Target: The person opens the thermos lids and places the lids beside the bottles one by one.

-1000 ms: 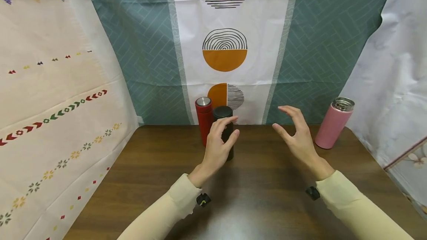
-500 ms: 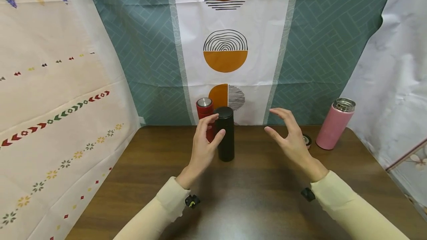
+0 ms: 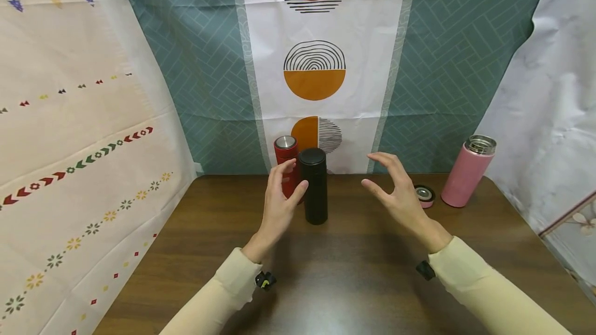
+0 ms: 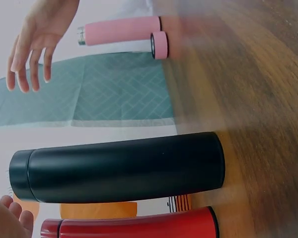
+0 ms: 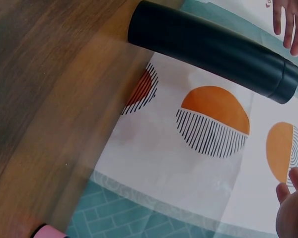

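My left hand (image 3: 278,206) hovers over the table with its fingers spread and relaxed, just left of an upright black bottle (image 3: 315,187). Behind that bottle, a red bottle (image 3: 285,158) with a silver-topped lid is partly hidden by the hand. The right hand (image 3: 405,203) is raised in a loose C-shape, holding nothing, left of a small pink lid (image 3: 425,196). Farther right stands a pink bottle (image 3: 467,173) with its metal neck bare. In the left wrist view, the black bottle (image 4: 121,168) and red bottle (image 4: 139,227) are seen close up; neither is touched.
The brown wooden table (image 3: 344,283) ends at a patterned green and white cloth (image 3: 209,81) hanging behind. A cream cloth (image 3: 84,133) hangs along the left side and a white one (image 3: 559,97) along the right.
Both hands have moved left, the left one away from in front of the black bottle. The pink lid, earlier hidden behind the right hand, shows now. The bottles stand where they were.
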`<state>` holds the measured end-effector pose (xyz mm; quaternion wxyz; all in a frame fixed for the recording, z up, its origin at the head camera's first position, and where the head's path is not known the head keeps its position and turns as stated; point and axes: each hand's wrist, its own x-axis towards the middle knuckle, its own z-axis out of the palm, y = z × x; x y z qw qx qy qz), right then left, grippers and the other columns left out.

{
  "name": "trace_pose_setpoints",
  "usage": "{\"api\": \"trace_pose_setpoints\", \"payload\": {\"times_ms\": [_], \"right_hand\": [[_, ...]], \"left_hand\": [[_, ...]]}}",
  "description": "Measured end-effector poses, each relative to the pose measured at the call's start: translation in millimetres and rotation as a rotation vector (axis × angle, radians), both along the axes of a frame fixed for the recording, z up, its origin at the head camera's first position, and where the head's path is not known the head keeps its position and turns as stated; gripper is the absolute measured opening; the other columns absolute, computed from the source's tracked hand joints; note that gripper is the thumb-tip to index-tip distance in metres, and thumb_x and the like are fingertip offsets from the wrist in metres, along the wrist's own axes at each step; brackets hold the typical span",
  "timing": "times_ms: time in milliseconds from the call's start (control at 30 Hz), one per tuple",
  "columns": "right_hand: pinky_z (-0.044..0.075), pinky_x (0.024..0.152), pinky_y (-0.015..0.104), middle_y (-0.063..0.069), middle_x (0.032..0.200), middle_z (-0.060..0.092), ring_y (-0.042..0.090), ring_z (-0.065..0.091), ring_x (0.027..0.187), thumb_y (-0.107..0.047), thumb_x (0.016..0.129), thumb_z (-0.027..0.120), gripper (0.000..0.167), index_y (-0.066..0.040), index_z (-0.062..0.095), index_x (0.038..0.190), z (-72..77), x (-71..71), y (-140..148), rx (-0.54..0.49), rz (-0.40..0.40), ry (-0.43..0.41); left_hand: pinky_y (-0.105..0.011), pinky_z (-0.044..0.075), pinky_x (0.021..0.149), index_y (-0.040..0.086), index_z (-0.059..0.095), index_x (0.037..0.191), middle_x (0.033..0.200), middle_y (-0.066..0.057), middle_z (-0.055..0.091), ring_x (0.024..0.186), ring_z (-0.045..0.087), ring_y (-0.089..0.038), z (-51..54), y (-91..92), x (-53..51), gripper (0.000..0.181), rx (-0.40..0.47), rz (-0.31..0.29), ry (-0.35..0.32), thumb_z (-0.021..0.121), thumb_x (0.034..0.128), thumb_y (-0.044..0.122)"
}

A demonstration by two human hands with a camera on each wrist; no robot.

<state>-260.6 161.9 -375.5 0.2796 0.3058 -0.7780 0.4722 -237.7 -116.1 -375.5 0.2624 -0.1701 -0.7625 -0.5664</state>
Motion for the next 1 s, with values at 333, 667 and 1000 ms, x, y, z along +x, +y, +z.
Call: {"api": "trace_pose_setpoints", "payload": {"times_ms": [333,667,1000], "right_hand": [[0.031,0.116,0.026,0.008,0.147,0.053,0.023,0.046,0.139,0.006,0.086,0.079,0.066,-0.01,0.057,0.146,-2.4,-3.0,-2.8,-0.01,0.015,0.041],[0.034,0.116,0.041,0.005,0.149,0.051,0.022,0.046,0.137,0.001,0.091,0.076,0.062,-0.013,0.055,0.147,4.9,3.7,-14.0,-0.019,0.056,-0.034],[0.035,0.115,0.051,0.004,0.148,0.052,0.025,0.047,0.137,-0.002,0.092,0.076,0.059,-0.013,0.055,0.146,9.2,-0.6,-29.0,-0.038,0.072,-0.056]], "left_hand": [[-0.051,0.04,0.109,0.0,0.051,0.146,0.139,-0.02,0.051,0.129,0.047,-0.034,8.9,0.9,6.7,0.054,0.006,0.003,-0.001,0.072,0.0975,0.013],[-0.046,0.039,0.113,0.012,0.044,0.151,0.143,-0.01,0.049,0.131,0.046,-0.026,-15.1,-6.1,-14.4,0.064,0.0,0.006,-0.06,0.075,0.0962,0.023],[-0.05,0.034,0.119,0.013,0.037,0.156,0.151,-0.015,0.042,0.139,0.043,-0.035,-28.1,-5.6,-27.0,0.074,0.059,-0.063,-0.16,0.077,0.0943,0.02]]}}
